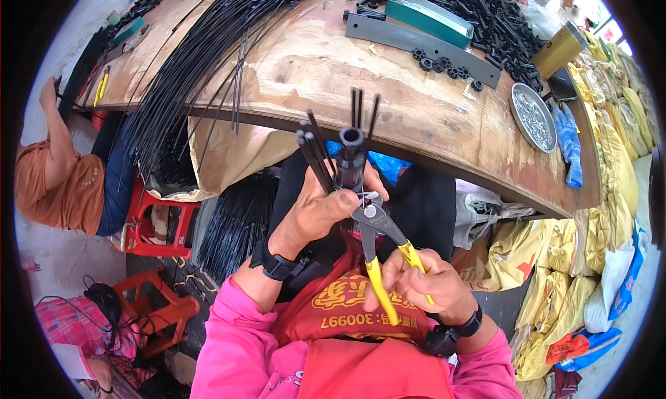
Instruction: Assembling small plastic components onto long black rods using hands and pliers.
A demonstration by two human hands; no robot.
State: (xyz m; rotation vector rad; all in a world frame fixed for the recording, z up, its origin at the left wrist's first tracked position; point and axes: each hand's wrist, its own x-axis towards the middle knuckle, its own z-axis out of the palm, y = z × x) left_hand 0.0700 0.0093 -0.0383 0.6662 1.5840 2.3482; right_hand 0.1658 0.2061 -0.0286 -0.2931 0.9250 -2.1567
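Note:
My left hand [323,206] is closed round a black tubular fitting [352,159] with an open round end. Several thin black rods [316,149] stick up from the same hand, around the fitting. In my right hand [433,286] is a pair of end-cutting pliers [380,225] with yellow grips, its handles spread apart. The jaws of the pliers meet the lower end of the fitting by my left thumb; a short bit of bright wire seems to show there. Exactly what the jaws bite on is hidden.
A wooden table [305,73] lies ahead, its edge just beyond my hands. It bears long black rods [201,59], a teal box [430,21], a grey bar [416,48], black plastic parts [485,17] and a round metal dish [533,118]. Yellow sacks [562,274] stand right; a person [66,184] sits left.

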